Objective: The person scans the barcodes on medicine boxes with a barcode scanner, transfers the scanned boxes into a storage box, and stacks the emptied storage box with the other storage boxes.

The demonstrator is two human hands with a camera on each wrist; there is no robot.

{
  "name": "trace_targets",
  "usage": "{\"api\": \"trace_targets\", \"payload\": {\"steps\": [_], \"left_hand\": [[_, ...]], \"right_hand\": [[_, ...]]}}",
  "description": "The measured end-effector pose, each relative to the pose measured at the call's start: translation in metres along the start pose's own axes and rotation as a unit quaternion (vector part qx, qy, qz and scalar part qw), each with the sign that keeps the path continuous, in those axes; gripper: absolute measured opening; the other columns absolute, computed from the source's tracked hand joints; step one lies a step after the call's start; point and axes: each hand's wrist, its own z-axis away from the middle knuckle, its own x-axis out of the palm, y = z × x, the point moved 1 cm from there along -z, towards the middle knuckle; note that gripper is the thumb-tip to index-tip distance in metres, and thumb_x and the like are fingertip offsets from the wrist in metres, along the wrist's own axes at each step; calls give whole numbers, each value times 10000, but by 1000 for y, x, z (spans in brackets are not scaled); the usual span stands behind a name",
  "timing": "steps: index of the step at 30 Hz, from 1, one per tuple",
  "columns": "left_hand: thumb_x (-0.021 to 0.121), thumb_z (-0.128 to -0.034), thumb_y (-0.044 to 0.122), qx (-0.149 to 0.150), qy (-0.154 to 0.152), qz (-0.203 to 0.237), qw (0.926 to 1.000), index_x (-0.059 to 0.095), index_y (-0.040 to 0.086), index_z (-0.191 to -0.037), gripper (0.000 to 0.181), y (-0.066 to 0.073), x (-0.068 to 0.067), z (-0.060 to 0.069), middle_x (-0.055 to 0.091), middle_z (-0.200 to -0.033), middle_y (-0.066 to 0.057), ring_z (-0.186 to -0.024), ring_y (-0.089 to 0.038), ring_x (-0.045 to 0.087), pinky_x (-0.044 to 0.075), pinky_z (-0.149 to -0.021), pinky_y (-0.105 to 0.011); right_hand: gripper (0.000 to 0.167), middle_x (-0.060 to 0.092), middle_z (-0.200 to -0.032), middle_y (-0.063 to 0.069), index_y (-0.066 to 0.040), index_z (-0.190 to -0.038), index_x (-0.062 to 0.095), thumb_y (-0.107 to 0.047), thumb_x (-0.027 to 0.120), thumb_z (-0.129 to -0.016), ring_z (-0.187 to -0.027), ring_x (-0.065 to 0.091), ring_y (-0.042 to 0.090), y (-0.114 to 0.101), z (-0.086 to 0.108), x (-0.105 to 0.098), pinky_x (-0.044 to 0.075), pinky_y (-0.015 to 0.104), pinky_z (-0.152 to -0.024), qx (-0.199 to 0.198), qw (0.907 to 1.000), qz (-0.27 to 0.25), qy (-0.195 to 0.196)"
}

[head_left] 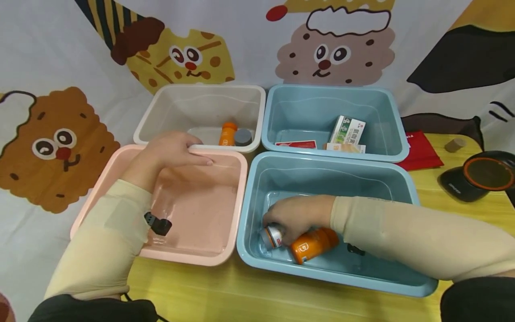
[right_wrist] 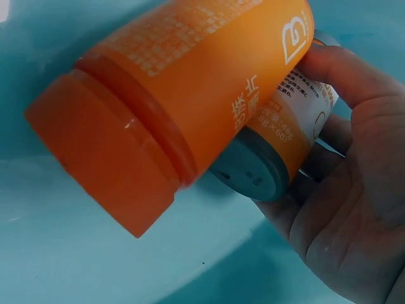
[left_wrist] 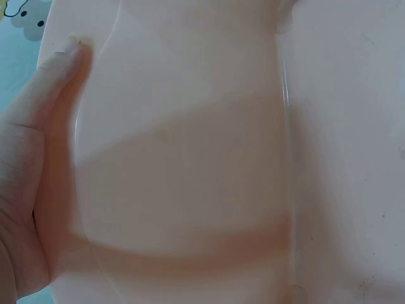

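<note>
In the head view my left hand (head_left: pixel 173 150) rests on the far rim of the pink bin (head_left: pixel 193 257). Its thumb (left_wrist: pixel 47 82) lies straight along the rim in the left wrist view, and the other fingers are mostly hidden. My right hand (head_left: pixel 295 217) reaches down into the near blue bin (head_left: pixel 322 279). It grips a small supplement bottle (head_left: pixel 273 237) with an orange and white label and a grey end. A larger orange bottle (head_left: pixel 315 245) with an orange cap lies on its side against that one, partly covering it in the right wrist view.
Behind stand a grey bin (head_left: pixel 161 107) with an orange bottle (head_left: pixel 228 134) and a grey-lidded container (head_left: pixel 243 137), and another blue bin (head_left: pixel 334 94) holding several boxes. To the right are a red packet (head_left: pixel 424 152), a small cork-like cylinder (head_left: pixel 455 145) and a black device (head_left: pixel 462 183).
</note>
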Motion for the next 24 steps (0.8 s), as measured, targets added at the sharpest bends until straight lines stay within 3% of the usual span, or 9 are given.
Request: {"api": "trace_targets", "payload": {"steps": [6,13,24], "left_hand": [[766,-769,825,36,23,-96,9999,769,239,-1010,634,-1,0,1,701,-902,14,-892,-254,609,474,-804,-449],[781,-789,792,99,39,-181,9998,754,236,-973,586,-3,-1,2,694,-878,19,-864,-246,615,466,-788,-444],[756,-752,850,-40,-4,-148,9999,769,227,-1038,685,1,-1,0,716,-944,6,-919,-262,614,491,-850,-480]], "right_hand": [[543,649,-1065,-106,-203,-1341,688,-239,902,-843,-905,617,114,1,2,-7,539,296,-820,204,9998,60,11],[646,688,-1048,-86,-189,-1404,655,-302,917,-824,-856,626,109,5,6,-28,540,299,-786,194,9970,554,499],[636,697,-1106,-79,-202,-1407,640,-303,885,-828,-892,639,112,-8,29,-66,546,302,-787,-24,9957,327,872]]}}
